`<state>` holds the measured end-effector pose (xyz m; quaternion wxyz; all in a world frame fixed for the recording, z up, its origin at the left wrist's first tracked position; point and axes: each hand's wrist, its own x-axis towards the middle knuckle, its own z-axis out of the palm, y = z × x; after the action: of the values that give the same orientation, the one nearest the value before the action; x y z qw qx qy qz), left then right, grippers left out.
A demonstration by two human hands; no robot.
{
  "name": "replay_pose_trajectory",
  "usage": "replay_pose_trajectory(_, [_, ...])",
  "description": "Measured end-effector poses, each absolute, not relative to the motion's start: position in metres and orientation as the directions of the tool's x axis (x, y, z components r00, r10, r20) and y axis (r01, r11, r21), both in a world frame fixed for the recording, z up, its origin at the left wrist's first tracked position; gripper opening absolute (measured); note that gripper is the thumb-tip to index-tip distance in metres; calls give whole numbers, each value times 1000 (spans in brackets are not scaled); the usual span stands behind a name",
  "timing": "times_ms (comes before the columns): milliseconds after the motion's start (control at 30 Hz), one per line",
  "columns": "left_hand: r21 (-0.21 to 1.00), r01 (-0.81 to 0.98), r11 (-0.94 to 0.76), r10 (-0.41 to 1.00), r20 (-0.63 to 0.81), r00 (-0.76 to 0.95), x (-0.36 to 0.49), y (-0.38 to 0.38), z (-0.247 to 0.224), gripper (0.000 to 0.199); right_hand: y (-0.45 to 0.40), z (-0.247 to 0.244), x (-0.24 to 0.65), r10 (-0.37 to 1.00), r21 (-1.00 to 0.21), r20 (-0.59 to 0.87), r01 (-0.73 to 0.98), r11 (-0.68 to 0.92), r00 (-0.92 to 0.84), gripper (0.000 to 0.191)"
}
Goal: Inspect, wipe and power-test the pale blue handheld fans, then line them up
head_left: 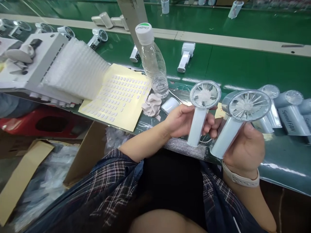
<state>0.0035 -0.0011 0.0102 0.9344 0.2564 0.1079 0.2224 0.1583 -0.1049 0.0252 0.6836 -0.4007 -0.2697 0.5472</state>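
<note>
1. Water bottle (155, 64) stands on the counter (279, 171); landmark.
2. Left hand (177, 121): fingers closed around handle of first fan (200, 113), right of bottle, nearer the wearer, blades up.
3. Right hand (251, 150), pale wristband (243, 179): fingers curled around handle of second fan (230, 129), farther right of bottle, just beside first fan.
4. Crumpled paper (152, 105) just in front of bottle; yellow sticker sheet (116, 100) left of it.
5. Loose fan (186, 56) lies beyond bottle, to its right.
6. Printed fan packs (293, 119) well right of bottle.
</note>
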Motion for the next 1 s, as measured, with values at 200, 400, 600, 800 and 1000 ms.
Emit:
replay_pose_trajectory(200, [707,-415,572,596,-11,803,0,2,2,45,-104,22,166,946,-853,-50,-506,126,320,37])
replay_pose_trajectory(400, [819,-386,425,701,-27,713,-4,4,-7,55,-104,18,171,886,-862,-30,-461,212,463,27])
replay_pose_trajectory(600, [840,-413,351,721,39,692,3,4,-14,71,-102,14,168,873,-869,-79,-463,177,482,29])
replay_pose_trajectory(800, [855,-367,365,736,-23,677,5,2,-13,78,-101,6,166,851,-862,-163,-492,123,499,21])
replay_pose_trajectory(1000, [875,-340,345,731,-23,682,2,6,-11,73,-102,7,168,894,-858,-127,-500,119,430,32])
